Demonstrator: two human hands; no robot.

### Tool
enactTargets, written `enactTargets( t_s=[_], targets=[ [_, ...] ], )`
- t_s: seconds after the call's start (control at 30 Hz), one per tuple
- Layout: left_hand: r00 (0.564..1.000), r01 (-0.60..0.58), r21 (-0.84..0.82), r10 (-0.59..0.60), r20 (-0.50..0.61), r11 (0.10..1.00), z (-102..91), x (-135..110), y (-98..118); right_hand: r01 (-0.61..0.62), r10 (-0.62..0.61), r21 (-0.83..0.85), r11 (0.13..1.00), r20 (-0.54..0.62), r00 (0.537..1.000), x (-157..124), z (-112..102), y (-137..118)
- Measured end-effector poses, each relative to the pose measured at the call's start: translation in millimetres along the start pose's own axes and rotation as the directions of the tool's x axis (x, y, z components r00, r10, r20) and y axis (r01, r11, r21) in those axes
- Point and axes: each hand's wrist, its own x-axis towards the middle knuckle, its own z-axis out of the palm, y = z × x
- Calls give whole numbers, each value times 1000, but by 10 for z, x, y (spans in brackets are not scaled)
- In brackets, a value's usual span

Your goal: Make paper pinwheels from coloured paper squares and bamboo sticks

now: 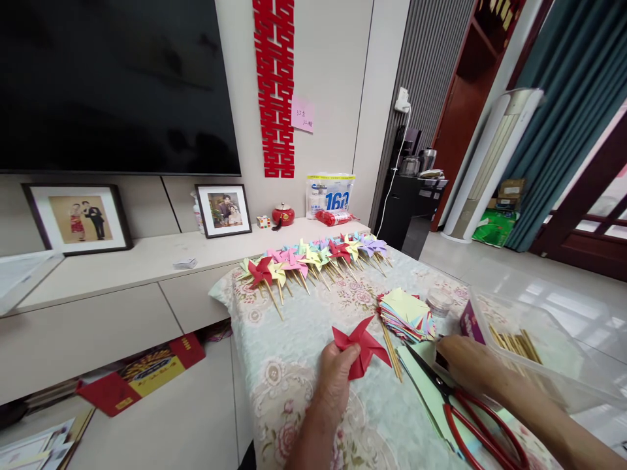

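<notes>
My left hand (337, 372) pinches a red paper pinwheel (361, 346) at its middle, with the thumb on top and the folded blades spread out. At the right, my right hand (463, 359) is closed with its fingers curled down. Something small and dark shows at its fingertips, too hidden to name. Below that hand, red-handled scissors (443, 386) lie on pale green paper sheets (424, 385). Just beyond it stands a stack of cut coloured paper squares (405, 310), with a few thin wooden sticks (392, 352) lying to the left.
Several finished pinwheels on sticks (313, 258) line the far side of the cloth-covered table (289, 339). A clear plastic box (548, 326) with wooden sticks (516, 344) stands at the right, beside a small round clear container (439, 301). Behind is a TV cabinet (147, 261).
</notes>
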Motion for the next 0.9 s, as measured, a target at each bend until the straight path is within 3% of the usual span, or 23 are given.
enactTargets(
  t_s=[0.47,0.8,0.9],
  targets=[
    [1000,1,4,-2,15,1000,3,4,-11,40,-40,21,999,10,999,19,-9,-6],
    [1000,5,-34,-5,7,999,35,-25,25,-52,52,-1,999,-144,988,-96,-6,11],
    [999,16,-67,-14,29,998,39,-49,59,-10,11,10,1000,-198,980,-150,-42,-95]
  ],
)
